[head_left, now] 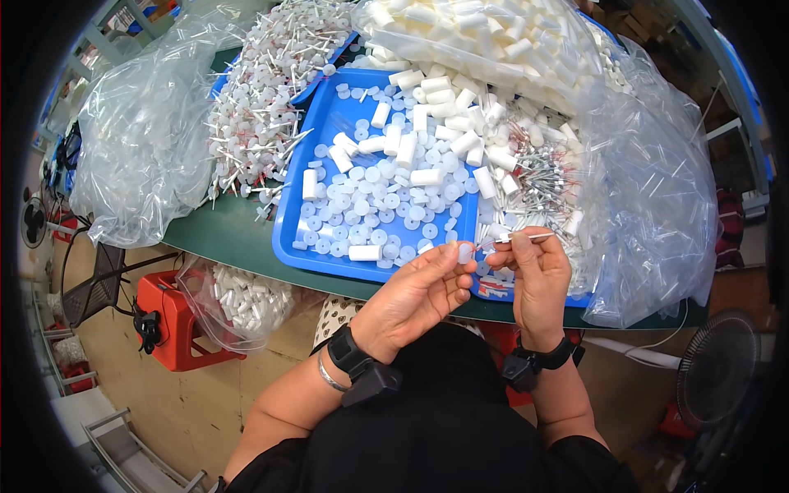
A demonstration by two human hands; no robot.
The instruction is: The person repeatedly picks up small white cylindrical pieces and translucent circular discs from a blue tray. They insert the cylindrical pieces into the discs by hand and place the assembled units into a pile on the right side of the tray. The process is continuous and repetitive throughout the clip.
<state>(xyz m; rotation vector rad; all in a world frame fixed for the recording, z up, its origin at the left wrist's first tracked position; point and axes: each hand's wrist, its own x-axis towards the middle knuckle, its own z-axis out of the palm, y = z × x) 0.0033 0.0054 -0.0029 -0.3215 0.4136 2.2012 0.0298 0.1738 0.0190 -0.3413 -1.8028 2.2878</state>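
Observation:
Just over the front edge of the blue tray, my left hand pinches a translucent round plastic disc between thumb and forefinger. Close beside it, my right hand is closed on a thin white stick, which points out to the right. A fine reddish strand seems to run between stick and disc; whether they are joined I cannot tell. Many loose translucent discs lie in the tray behind my hands, with white cylinders scattered over them.
At the back left sits a heap of discs with white sticks attached. Metal-tipped sticks are piled right of the tray. Clear plastic bags flank the green table. A red stool and a fan stand below.

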